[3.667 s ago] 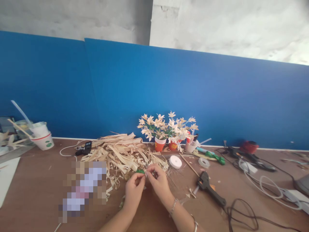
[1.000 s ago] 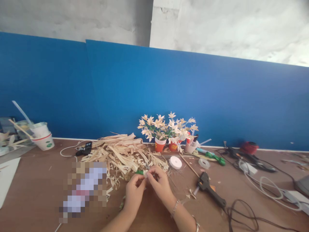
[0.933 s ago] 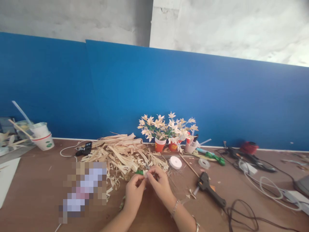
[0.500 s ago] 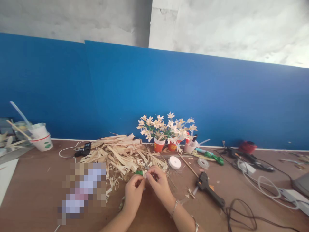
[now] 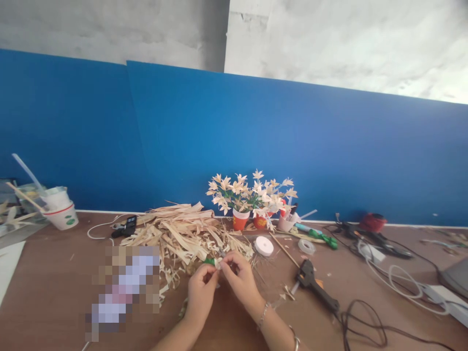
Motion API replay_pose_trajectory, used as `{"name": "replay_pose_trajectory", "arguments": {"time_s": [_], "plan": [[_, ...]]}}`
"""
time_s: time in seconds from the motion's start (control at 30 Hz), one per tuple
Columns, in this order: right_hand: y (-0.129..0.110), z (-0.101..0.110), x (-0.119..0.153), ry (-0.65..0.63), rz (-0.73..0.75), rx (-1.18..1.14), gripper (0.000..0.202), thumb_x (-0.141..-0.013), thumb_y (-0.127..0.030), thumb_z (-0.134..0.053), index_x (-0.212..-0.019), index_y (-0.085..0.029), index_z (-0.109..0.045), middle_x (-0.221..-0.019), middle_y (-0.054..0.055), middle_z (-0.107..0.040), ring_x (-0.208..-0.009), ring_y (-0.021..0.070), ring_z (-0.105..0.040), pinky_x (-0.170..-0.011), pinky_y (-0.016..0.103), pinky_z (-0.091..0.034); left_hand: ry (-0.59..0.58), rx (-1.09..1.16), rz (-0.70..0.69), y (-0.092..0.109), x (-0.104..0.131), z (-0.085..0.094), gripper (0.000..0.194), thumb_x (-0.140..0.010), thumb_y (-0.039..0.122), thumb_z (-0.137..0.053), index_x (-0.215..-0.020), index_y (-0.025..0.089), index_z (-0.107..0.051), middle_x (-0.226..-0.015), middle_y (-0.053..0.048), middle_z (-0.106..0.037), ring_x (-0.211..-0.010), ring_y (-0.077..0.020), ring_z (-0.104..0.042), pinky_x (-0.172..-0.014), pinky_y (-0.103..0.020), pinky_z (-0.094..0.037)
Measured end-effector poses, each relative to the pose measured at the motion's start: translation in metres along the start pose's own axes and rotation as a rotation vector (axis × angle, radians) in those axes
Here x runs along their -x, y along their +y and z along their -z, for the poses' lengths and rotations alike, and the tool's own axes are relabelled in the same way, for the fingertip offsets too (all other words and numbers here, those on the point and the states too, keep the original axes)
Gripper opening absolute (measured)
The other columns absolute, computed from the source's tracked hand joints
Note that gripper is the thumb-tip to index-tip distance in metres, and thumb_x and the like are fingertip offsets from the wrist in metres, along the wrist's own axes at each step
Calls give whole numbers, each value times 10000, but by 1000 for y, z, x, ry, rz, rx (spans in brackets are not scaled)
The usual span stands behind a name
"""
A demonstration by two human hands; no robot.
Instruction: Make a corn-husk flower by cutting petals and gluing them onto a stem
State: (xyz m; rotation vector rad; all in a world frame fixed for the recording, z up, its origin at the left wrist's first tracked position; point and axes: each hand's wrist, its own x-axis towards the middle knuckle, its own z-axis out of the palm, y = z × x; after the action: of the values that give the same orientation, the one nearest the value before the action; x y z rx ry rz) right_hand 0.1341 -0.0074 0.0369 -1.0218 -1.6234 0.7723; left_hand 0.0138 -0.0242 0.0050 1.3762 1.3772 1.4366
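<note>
My left hand (image 5: 201, 291) and my right hand (image 5: 239, 280) meet over the near part of the table, fingertips almost touching. Both are closed in a pinch on a small pale piece (image 5: 218, 263), perhaps husk; fingers hide most of it. Just beyond my left fingertips shows a small green item (image 5: 209, 261), too small to name. A heap of dry, straw-coloured husk strips (image 5: 183, 229) spreads behind my hands. Past my right hand lies a white roll of tape (image 5: 263, 246).
Pale handmade flowers (image 5: 237, 187) stand in red paper cups (image 5: 240, 221) by the blue partition (image 5: 175, 136). A black glue gun (image 5: 310, 280) lies right, its cord (image 5: 365, 329) looping nearby. A white paper cup (image 5: 63, 217) stands left. A clear tape roll (image 5: 306, 246) lies right.
The whole view has shifted very slightly. Both hands keep the same pinch at the same spot, and nothing on the table has visibly moved.
</note>
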Motion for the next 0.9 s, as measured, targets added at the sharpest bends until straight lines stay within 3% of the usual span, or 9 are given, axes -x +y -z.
{"name": "replay_pose_trajectory", "arguments": {"time_s": [0.3,0.6,0.9], "plan": [[-1,0,0,-3,5,10,150,-798,-253,-543,-671,-179,-570,-682,0,-529,-630,129,-477,-568,234,-361,-9,52,11,-1,0,-1,262,-732,385,-570,-573,177,-574,-572,8,-554,-563,-143,-519,-543,-235,-443],[2,-1,0,31,-8,-1,156,-803,-252,-542,-673,-170,-566,-682,3,-537,-642,129,-493,-590,234,-374,-55,210,199,1,0,-4,281,-668,402,-640,-777,143,-631,-668,-32,-646,-564,-150,-555,-504,-234,-446],[0,0,0,41,21,31,165,-796,-257,-552,-655,-172,-566,-678,2,-545,-651,133,-505,-594,231,-391,-20,138,125,-6,-1,-3,204,-688,356,-609,-693,152,-618,-607,-16,-600,-548,-150,-539,-501,-245,-459]]}}
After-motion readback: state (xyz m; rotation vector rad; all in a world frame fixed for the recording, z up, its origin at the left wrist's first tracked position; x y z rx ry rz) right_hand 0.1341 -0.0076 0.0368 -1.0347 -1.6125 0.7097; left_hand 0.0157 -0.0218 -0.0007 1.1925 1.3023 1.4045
